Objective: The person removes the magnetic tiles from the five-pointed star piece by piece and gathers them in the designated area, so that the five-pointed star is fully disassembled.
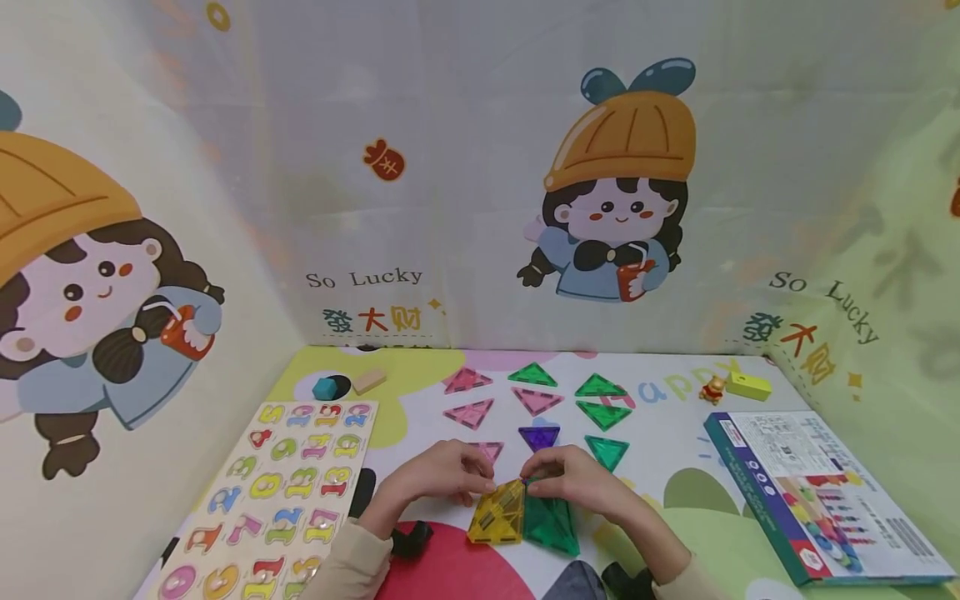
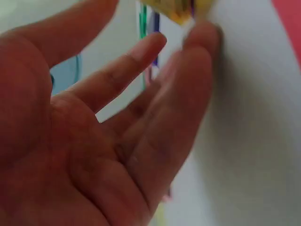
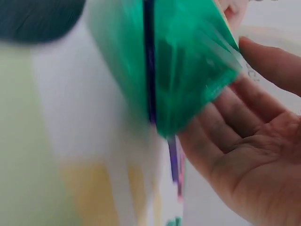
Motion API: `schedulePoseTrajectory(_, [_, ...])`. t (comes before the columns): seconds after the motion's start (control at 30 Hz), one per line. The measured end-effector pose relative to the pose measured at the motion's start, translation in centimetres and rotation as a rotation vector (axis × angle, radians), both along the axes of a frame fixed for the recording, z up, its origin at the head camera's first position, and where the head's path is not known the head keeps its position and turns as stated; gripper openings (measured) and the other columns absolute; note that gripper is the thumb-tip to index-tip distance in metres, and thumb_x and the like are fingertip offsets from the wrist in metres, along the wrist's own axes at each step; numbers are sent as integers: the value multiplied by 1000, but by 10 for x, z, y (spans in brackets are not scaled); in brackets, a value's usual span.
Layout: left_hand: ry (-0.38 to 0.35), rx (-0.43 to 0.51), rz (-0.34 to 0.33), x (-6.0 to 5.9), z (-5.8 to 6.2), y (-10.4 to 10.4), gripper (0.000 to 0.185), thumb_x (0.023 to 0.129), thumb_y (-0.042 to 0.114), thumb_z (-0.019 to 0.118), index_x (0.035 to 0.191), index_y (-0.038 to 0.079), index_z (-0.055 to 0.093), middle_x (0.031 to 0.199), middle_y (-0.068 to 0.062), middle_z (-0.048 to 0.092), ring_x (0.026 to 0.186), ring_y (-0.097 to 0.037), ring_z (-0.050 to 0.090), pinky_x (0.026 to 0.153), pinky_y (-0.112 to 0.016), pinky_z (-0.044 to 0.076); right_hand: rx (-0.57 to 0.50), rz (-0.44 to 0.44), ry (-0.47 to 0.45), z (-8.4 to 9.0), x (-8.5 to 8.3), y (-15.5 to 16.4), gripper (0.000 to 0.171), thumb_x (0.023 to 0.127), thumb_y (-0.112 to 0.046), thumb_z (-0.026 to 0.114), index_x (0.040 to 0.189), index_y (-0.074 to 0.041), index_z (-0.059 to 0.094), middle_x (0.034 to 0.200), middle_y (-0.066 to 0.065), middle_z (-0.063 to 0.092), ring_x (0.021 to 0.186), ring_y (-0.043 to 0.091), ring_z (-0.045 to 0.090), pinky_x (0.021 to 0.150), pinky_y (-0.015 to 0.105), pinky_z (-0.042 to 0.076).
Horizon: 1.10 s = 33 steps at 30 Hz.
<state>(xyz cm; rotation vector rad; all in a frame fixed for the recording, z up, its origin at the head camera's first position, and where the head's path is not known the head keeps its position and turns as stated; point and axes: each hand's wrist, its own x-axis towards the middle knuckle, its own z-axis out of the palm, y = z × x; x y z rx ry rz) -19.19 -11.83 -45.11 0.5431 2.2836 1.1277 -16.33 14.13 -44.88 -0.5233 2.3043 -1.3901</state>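
printed cloth (image 1: 465,225) hangs behind a patterned mat (image 1: 450,575); on the mat, near the front, a yellow piece (image 1: 498,510) and a green piece (image 1: 551,527) stand side by side, tilted, with the hands on either side of their upper ends; the left hand (image 1: 448,471) has its thumb and fingers apart, fingers loosely bent, by the yellow piece; the right hand (image 1: 577,477) sets its thumb by the green piece's edge, with some fingertips hidden behind it, so i cannot tell whether it pinches; just beyond the hands lies a purple triangle (image 1: 539,437), with pink triangles (image 1: 468,414) and green triangles (image 1: 603,415) farther back; a number board (image 1: 258,508) lies to the left; to the right lies a box (image 1: 817,492), with a bear (image 1: 712,389) beside a yellow block (image 1: 748,385) behind it.
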Motion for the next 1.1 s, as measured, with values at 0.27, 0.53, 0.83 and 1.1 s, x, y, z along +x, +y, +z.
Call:
schedulePoseTrajectory(0.27, [208, -200, -70, 19, 14, 18, 36, 78, 50, 80, 105, 27, 75, 92, 12, 68, 78, -5, 59, 70, -27, 48, 175, 9, 90, 3, 13, 23, 28, 83, -23, 78, 107, -9, 72, 100, 3, 72, 91, 17, 64, 77, 32, 52])
schedulePoseTrajectory(0.53, [244, -198, -73, 20, 9, 20, 35, 77, 50, 81, 102, 26, 75, 89, 15, 66, 81, -3, 56, 71, -23, 48, 246, -22, 103, -1, 24, 24, 29, 76, -24, 83, 99, -11, 70, 85, 2, 65, 79, 17, 57, 67, 32, 47])
schedulePoseTrajectory(0.83, [233, -165, -96, 19, 9, 22, 32, 78, 46, 82, 97, 22, 75, 84, 13, 65, 78, -4, 54, 69, -22, 47, 116, -61, 8, -9, 22, 27, 26, 75, -14, 81, 85, -6, 58, 75, -2, 52, 71, 13, 48, 62, 26, 39])
schedulePoseTrajectory(1.1, [231, -147, -116, 17, 7, 21, 24, 79, 42, 82, 92, 23, 74, 85, 14, 66, 77, -3, 54, 68, -22, 47, -60, 3, -124, -12, 20, 36, 19, 87, -11, 71, 92, 3, 59, 68, -4, 48, 62, 9, 43, 59, 22, 39])
